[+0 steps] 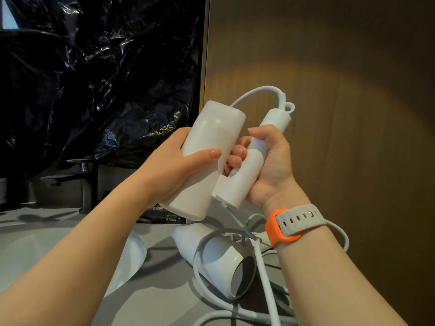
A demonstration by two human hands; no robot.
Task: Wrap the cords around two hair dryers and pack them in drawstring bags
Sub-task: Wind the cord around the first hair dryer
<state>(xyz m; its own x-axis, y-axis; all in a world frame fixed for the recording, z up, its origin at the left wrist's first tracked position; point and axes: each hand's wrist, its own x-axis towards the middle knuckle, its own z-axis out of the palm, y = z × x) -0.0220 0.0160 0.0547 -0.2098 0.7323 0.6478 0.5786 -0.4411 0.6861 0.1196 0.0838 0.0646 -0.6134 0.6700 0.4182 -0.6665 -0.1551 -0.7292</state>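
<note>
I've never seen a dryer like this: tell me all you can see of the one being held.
The held hair dryer is white, seemingly smooth plastic, its handle folded alongside the barrel. The left hand grips the barrel, the right hand the handle. A white cord arcs from the handle's top end.

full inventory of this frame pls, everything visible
held hair dryer: 1, white, centre, handle folded against the body
second hair dryer: 1, white, lying on the counter below the hands
cords: count unclear, pale grey-white, one loops off the held handle's end, the rest lie loose around the second dryer
counter: 1, grey, bottom
basin: 1, white, lower left
black packet: 1, white print, behind the held dryer
black plastic sheet: 1, crumpled, upper left
wooden panel: 1, brown, right
watch: 1, orange case, grey strap, right wrist
left hand: grips the dryer's body
right hand: grips its handle
</note>
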